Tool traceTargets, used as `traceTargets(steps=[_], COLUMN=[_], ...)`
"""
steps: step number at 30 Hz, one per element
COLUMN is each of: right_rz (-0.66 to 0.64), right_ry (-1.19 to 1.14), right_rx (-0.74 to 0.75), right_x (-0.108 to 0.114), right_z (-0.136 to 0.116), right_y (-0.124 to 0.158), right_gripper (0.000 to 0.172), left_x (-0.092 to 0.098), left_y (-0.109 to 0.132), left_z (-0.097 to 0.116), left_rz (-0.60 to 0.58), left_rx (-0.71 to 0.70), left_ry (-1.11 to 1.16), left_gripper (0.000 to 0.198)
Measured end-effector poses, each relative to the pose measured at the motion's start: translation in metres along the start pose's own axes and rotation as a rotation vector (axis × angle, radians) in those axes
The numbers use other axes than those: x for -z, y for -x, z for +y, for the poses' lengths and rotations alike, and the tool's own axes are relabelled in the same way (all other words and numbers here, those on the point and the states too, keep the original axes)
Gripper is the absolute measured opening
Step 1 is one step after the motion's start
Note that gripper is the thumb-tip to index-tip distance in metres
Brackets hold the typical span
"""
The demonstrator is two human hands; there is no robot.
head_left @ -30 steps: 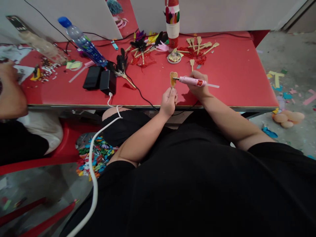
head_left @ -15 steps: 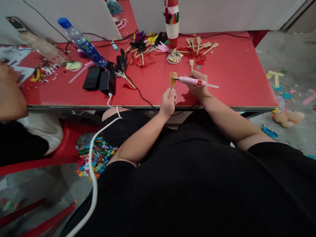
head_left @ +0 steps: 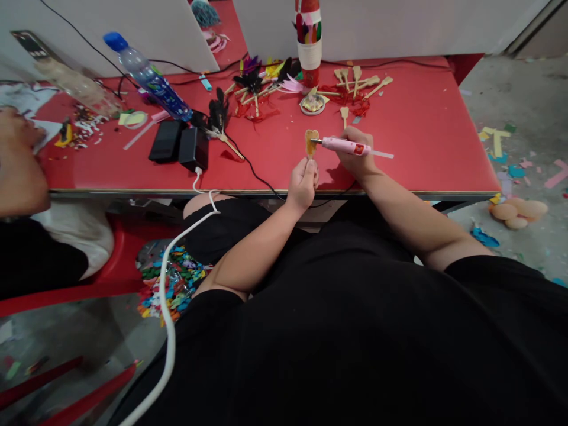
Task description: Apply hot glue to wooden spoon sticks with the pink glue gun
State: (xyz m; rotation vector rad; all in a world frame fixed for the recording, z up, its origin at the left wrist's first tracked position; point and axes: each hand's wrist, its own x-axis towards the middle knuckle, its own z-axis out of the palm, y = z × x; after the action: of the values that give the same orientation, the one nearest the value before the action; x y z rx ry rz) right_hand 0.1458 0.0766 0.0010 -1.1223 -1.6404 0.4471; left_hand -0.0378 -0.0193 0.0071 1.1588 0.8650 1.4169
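Between the thumb and fingers of my left hand (head_left: 303, 182) is the lower end of a small wooden paddle (head_left: 311, 143). Its broad head points up and carries an amber, glossy patch. My right hand (head_left: 357, 155) is closed around a pink hot glue pen (head_left: 344, 145). The pen's metal tip meets or nearly meets the paddle head, and a clear glue stick (head_left: 382, 154) juts from its back end. Beyond my right hand lies another wooden paddle (head_left: 345, 115) on the red table (head_left: 426, 136).
Farther back are several paddles with red string (head_left: 356, 77), a small round dish (head_left: 313, 104), a red and white container (head_left: 309, 53) and feathered sticks (head_left: 255, 89). Leftward stand a bottle (head_left: 153, 83) and a black box (head_left: 194, 148) with a white cable (head_left: 166, 284). Another person's arm (head_left: 20, 165) rests far left.
My hands, the paddle and the glue pen look almost still. At far left, the other person's hand has shifted slightly.
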Motion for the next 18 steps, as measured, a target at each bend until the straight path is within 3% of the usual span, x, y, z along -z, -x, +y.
traceTargets(steps=[14,18], right_rz=[-0.142,-0.132], right_ry=[0.001,-0.012], right_rx=[0.045,0.044], right_x=[0.012,0.011], right_z=[0.004,0.011], right_y=[0.006,0.006], right_gripper=[0.055,0.05], left_x=[-0.004,-0.005], left_y=[-0.005,-0.002], left_z=[0.004,0.006], left_rz=[0.031,0.019], left_rx=[0.107,0.082], left_ry=[0.041,0.034], left_gripper=[0.06,0.065])
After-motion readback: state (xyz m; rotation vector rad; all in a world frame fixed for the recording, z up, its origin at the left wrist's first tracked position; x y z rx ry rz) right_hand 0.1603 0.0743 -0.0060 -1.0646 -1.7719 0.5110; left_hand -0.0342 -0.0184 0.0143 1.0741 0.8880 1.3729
